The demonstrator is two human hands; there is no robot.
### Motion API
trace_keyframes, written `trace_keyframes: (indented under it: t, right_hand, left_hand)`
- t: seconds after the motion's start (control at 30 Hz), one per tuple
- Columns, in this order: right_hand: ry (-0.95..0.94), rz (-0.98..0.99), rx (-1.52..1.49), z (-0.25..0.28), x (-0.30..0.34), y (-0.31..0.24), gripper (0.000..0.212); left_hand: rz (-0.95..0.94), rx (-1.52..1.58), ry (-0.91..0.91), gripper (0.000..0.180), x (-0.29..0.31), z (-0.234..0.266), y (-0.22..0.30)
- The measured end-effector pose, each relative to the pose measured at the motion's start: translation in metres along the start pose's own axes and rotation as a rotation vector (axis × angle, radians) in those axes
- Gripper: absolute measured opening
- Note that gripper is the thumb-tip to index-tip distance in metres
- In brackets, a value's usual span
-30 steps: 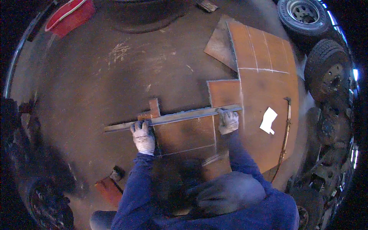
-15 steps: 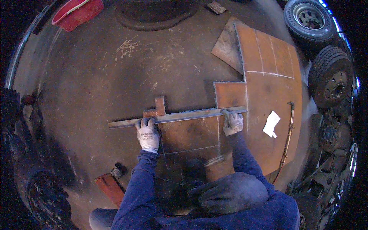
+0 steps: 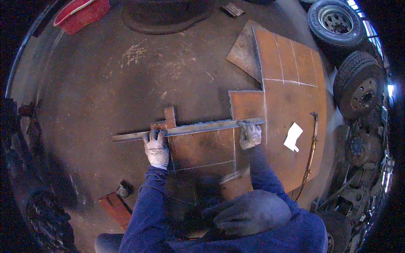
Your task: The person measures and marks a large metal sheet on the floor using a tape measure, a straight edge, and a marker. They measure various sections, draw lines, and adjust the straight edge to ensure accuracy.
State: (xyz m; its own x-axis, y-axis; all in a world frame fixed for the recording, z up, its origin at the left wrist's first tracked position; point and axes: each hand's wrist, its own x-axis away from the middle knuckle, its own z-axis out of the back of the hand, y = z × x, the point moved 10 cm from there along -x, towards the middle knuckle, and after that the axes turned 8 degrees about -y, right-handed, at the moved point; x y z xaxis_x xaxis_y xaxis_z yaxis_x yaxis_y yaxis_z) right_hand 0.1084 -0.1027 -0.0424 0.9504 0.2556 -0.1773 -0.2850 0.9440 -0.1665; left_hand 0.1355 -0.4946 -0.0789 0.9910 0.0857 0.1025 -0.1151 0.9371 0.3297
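Observation:
A long, narrow metal angle bar (image 3: pixel 202 127) lies across a rusty steel plate (image 3: pixel 291 105), its left end reaching past the plate over the floor. My left hand (image 3: pixel 156 148), in a pale work glove, has its fingers curled over the bar left of its middle. Near the bar's right end my right hand (image 3: pixel 251 135), gloved alike, grips its edge. White chalk lines run over the plate, some just below the bar. Beyond the left hand a small step-shaped steel piece (image 3: pixel 169 117) sticks out behind the bar. My knee and sleeves hide part of the near plate.
On the plate's right lie a white paper (image 3: pixel 292 137) and a brass cutting torch (image 3: pixel 311 154). Wheels with tyres (image 3: pixel 362 90) line the right side. A red tub (image 3: pixel 80 17) stands far left, a reddish box (image 3: pixel 114 207) near left. Another plate piece (image 3: pixel 245 50) lies at the back.
The whole view has shifted slightly, so things appear a little farther left. Both hands stay on the bar, with no clear movement of it against the plate.

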Motion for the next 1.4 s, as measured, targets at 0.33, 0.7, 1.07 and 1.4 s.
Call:
trace_keyframes:
  t: [0.33,0.7,1.07,1.4]
  right_hand:
    - [-0.040,-0.013,0.053,0.007,-0.008,-0.008,0.026]
    - [-0.599,0.210,-0.463,-0.019,-0.123,-0.158,0.020]
    - [-0.820,0.677,-0.132,-0.125,-0.138,-0.307,0.029]
    - [-0.907,0.726,0.209,-0.096,-0.130,-0.279,0.025]
  left_hand:
    - [-0.043,0.039,0.008,0.040,0.000,0.001,0.005]
    - [-0.023,0.049,0.017,0.036,0.003,-0.003,-0.006]
    - [-0.019,0.031,-0.029,0.031,0.002,0.005,-0.008]
    - [-0.057,-0.013,-0.033,0.028,0.001,0.010,0.001]
